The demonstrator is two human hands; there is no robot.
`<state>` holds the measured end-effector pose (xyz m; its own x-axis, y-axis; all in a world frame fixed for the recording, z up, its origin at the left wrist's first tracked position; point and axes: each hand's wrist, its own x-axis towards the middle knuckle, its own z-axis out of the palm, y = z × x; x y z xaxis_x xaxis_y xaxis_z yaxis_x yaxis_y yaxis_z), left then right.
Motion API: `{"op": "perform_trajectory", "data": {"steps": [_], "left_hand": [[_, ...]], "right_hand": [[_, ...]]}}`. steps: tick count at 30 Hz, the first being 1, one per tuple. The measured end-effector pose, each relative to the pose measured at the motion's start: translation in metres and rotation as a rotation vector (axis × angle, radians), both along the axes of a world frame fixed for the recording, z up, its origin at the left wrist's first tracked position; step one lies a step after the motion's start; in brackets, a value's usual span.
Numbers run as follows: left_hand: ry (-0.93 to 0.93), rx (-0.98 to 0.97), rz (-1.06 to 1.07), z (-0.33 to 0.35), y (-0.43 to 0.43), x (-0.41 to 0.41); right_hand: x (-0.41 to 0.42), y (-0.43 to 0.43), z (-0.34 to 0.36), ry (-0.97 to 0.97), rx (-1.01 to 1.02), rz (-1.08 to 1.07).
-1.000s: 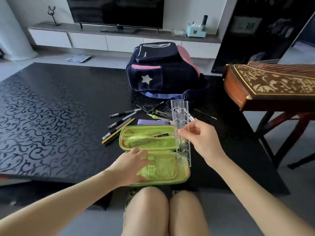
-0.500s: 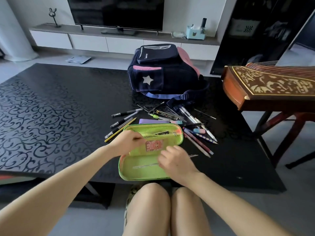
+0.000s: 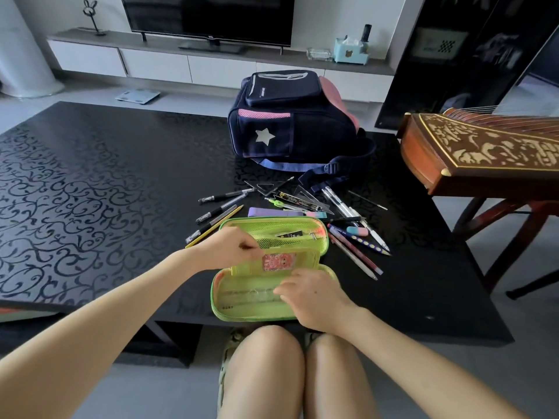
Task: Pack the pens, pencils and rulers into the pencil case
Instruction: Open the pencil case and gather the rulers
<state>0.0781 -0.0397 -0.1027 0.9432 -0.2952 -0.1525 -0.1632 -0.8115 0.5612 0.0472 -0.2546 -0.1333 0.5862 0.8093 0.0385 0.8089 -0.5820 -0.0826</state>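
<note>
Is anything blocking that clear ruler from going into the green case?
Nothing visible. The left hand holds the flap up, and the right hand holds the ruler in the lower half of the pencil case.

Living room of a home. You sit at a black scroll-patterned table (image 3: 90,176). At 12 o'clock a television (image 3: 208,16) stands on a low white console (image 3: 157,60). At 2 o'clock is a carved wooden zither (image 3: 484,152), and at 11 o'clock what seems a bathroom scale (image 3: 137,96) on the floor.

Navy backpack (image 3: 290,122) on black table (image 3: 90,192), television (image 3: 208,16), wooden zither (image 3: 484,152)
</note>
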Motion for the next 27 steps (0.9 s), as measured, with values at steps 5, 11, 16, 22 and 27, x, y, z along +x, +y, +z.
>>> {"op": "perform_trajectory", "data": {"steps": [5, 11, 16, 22, 27], "left_hand": [[0.136, -0.069, -0.023, 0.003, 0.005, 0.0], [0.329, -0.317, 0.179, 0.015, 0.011, 0.025], [-0.174, -0.019, 0.34, 0.01, 0.012, 0.08], [-0.297, 0.284, 0.346, -0.015, 0.009, 0.163], [-0.232, 0.549, 0.31, -0.035, 0.007, 0.21]], "right_hand": [[0.006, -0.019, 0.006, 0.087, 0.059, 0.027], [0.058, -0.02, 0.049, -0.001, 0.57, -0.348], [0.147, -0.014, 0.041, 0.193, 0.459, -0.74], [0.229, 0.001, 0.015, 0.333, 0.227, -0.934], [0.262, 0.017, -0.005, 0.353, 0.171, -0.964]]}}
